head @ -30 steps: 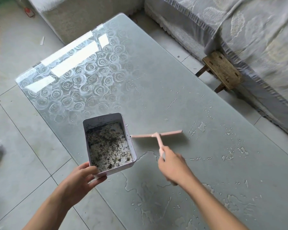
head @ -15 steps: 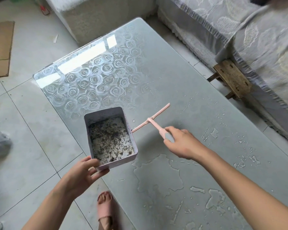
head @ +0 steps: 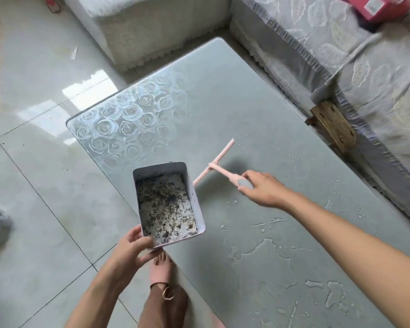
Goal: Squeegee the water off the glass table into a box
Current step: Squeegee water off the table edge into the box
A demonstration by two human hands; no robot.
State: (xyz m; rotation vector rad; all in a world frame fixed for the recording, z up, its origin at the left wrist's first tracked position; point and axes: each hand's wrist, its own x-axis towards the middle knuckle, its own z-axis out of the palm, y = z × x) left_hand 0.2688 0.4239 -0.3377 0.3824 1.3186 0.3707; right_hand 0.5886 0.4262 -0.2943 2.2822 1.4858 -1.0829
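Frosted glass with a rose pattern at its far corner forms the glass table (head: 223, 102), which runs from the near right toward the far sofas in the head view. At the table's left long edge the left hand (head: 133, 252) grips the near end of the box (head: 198, 209), thumb on the rim and fingers curled beneath; the box is pale, open-topped and speckled inside with dark grit, and whether it rests on the glass cannot be told. Over the table's middle the right hand (head: 263, 189) is closed round the grey grip of the pink squeegee (head: 219, 166), whose blade slants with its near end just beside the box's right wall. Water (head: 258, 256) lies in puddles and scattered drops on the table's near half. A foot in a pink sandal (head: 162, 271) stands on the tiled floor (head: 45, 185) beside the table's left edge. A wooden stool (head: 333, 125) sits by the table's right edge, against a covered sofa (head: 376, 79).
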